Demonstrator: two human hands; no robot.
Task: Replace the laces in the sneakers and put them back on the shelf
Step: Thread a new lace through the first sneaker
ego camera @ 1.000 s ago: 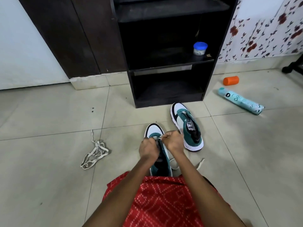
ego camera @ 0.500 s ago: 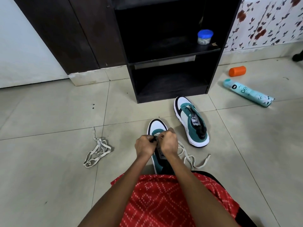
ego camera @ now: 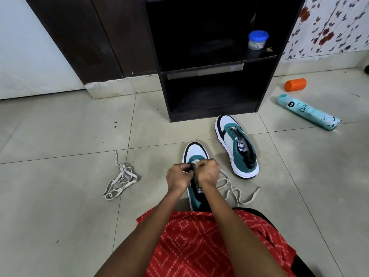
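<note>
left hand (ego camera: 178, 177) and right hand (ego camera: 208, 171), fingers curled, pinch the white lace (ego camera: 235, 191) over the eyelets of the near sneaker (ego camera: 196, 150); the knuckles hide the exact grip. the loose lace end trails right on the floor. the second sneaker (ego camera: 237, 148) lies beyond, before the shelf (ego camera: 215, 64).

Nearer teal-white sneaker (ego camera: 196, 153) sits upright on the floor (ego camera: 60, 212), cream lace (ego camera: 236, 191) trailing off its right, 2nd sneaker (ego camera: 231, 140) just by the black shelf (ego camera: 215, 65), loose lace (ego camera: 119, 181) bunched left.
</note>
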